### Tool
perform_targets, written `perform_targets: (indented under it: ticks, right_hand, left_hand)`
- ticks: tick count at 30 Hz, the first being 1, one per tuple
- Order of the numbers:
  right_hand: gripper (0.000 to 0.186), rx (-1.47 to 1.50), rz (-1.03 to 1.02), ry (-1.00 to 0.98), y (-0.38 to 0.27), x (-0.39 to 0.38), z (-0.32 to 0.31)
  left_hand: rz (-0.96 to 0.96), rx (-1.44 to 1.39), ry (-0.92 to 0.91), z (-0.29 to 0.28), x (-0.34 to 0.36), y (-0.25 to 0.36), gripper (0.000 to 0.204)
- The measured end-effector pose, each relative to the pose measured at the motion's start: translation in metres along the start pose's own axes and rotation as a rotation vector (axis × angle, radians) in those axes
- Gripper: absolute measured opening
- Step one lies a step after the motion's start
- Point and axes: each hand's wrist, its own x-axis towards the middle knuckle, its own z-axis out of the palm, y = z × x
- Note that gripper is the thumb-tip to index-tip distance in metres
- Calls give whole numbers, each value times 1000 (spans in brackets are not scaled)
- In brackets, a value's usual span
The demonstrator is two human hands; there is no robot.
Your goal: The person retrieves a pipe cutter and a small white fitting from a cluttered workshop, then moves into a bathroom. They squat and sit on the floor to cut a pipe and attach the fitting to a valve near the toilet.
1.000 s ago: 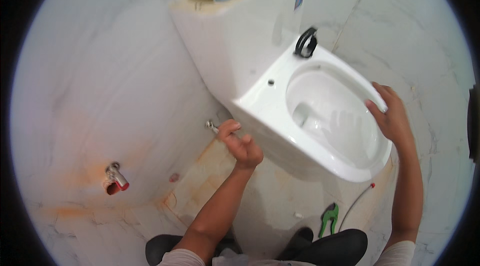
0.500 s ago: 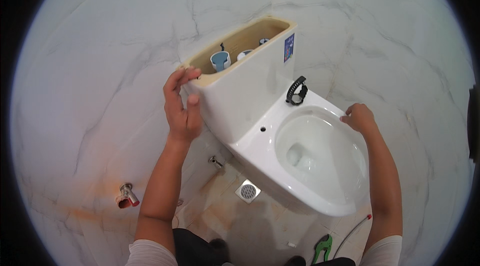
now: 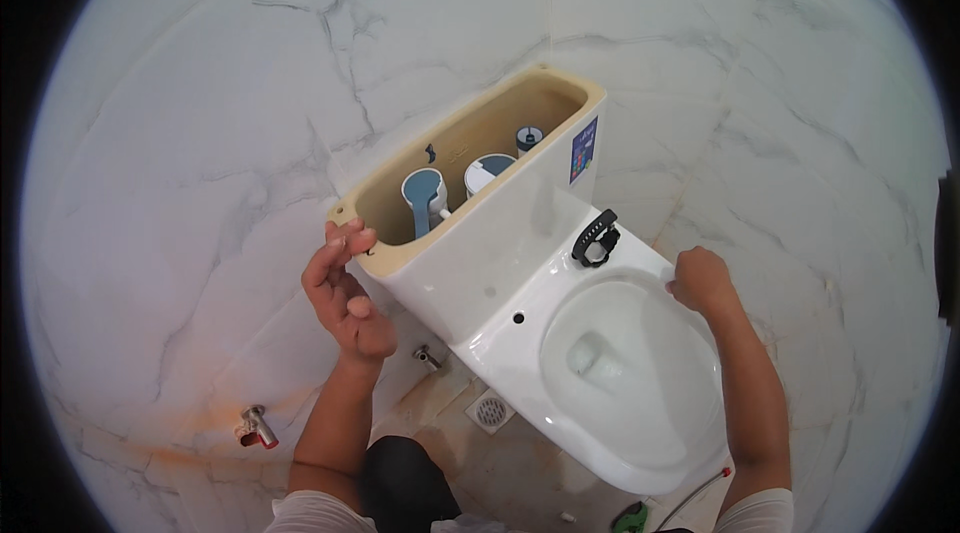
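A white toilet stands askew on the floor, its lidless tank (image 3: 480, 243) at the back and its bowl (image 3: 640, 433) toward me. My left hand (image 3: 350, 293) has its fingertips at the tank's near left corner, thumb held apart and palm off the wall of the tank. On the bowl's right rim, my right hand (image 3: 703, 283) is curled over the edge, fingers partly hidden. Inside the tank are a blue-and-white fill valve (image 3: 424, 195), a round white-and-blue flush valve (image 3: 488, 173) and a smaller cylinder (image 3: 529, 139). A black wristwatch (image 3: 597, 241) rests behind the bowl.
Marbled tile walls (image 3: 200, 133) rise behind and beside the toilet. Two metal angle valves, one with a red end (image 3: 258, 427) and one lower (image 3: 427, 358), stick out on the left. A square floor drain (image 3: 491, 412), a green cutter (image 3: 630, 517) and a thin hose (image 3: 700, 493) lie low.
The view has shifted, so the toilet appears lower and more of the tank's inside shows. Both hands remain at the tank corner and bowl rim. A dark-clothed knee has come up by my left arm.
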Motion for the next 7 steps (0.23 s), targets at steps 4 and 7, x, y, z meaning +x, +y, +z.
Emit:
perform_targets:
  ticks: [4,7]
  right_hand:
    - [24,-26,13,-63,-2,8,-4]
    - [27,-81,-14,-60,-2,16,-1]
  left_hand:
    - [-19,-3,-3,-2,2,4,69]
    - [9,-57,4,-4,2,-3,70]
